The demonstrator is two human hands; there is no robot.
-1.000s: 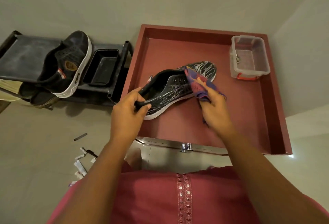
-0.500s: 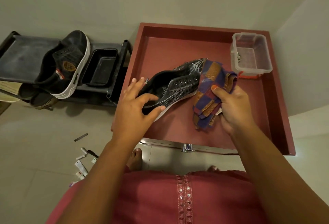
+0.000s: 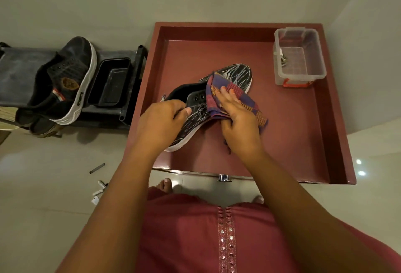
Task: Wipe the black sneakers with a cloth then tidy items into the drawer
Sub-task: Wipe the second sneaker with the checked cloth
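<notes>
While the left hand (image 3: 161,124) gripped the black sneaker (image 3: 208,103) at its heel to steady it over the open drawer (image 3: 299,142), the right hand (image 3: 236,120), fingers curled on the cloth (image 3: 225,96), pressed it to the upper.

The cloth (image 3: 230,96) covers the sneaker's (image 3: 236,75) middle; the left hand (image 3: 160,122) hides its heel. The rack (image 3: 19,73) runs off the left edge.

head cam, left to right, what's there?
sneaker on rack → black tray → left hand → right hand with cloth → clear box
</notes>
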